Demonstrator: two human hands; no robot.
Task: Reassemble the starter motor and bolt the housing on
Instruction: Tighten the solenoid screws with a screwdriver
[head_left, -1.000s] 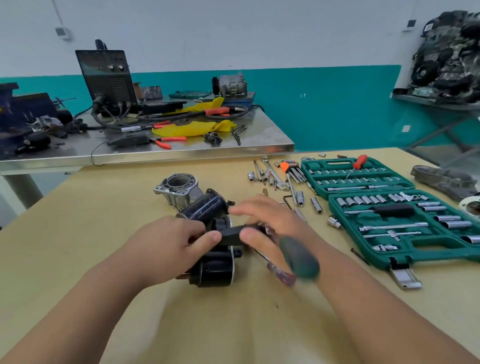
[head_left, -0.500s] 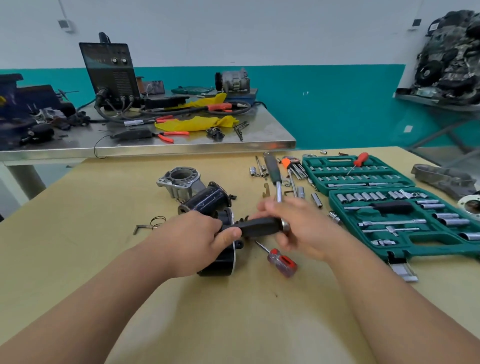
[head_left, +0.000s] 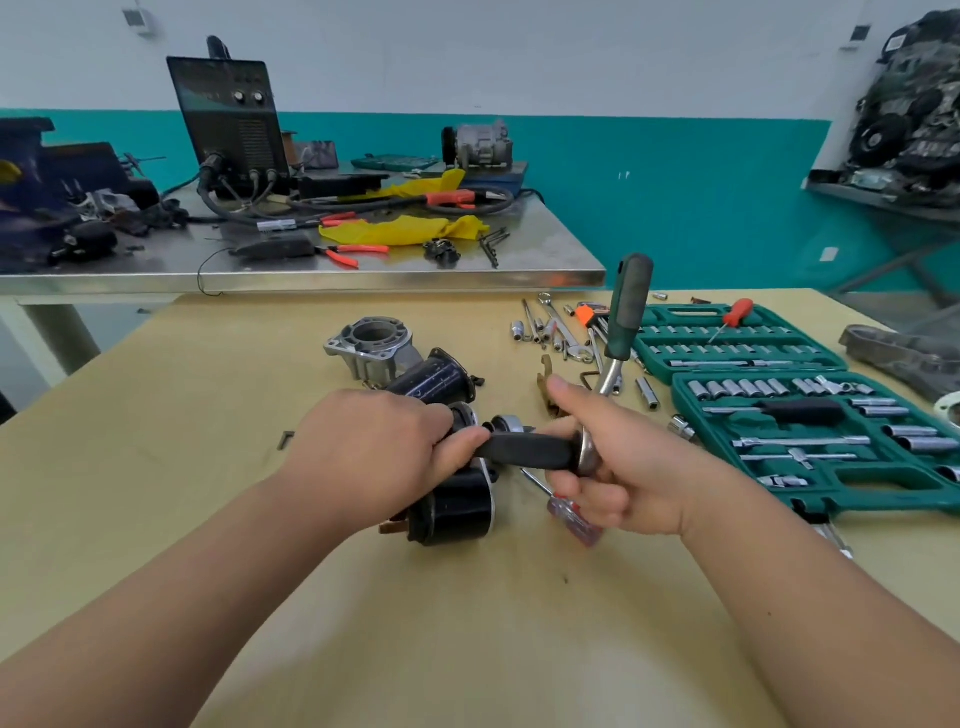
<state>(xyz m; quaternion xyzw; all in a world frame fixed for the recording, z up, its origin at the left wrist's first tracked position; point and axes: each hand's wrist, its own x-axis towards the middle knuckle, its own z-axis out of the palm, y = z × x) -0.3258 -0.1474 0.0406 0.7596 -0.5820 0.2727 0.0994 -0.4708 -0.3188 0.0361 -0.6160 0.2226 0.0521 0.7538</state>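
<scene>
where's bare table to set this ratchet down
Mostly bare wood: the near table on your side of the starter motor, and the stretch left of the aluminium housing. Crowded: right of the motor, with the red screwdriver, loose sockets and green socket set.

Your tan worktop carries at centre a cast aluminium housing just beside a black motor cylinder, with a second black cylinder nearer you and a red-handled screwdriver just to its right. On your right lies an open green socket case, with loose sockets and spanners and an orange-holdered hex key set near its far-left corner, a grey metal casting beyond it, and a small hex key alone on your left. Behind stands a steel bench bearing a black welder, yellow cloth and orange-handled pliers.
</scene>
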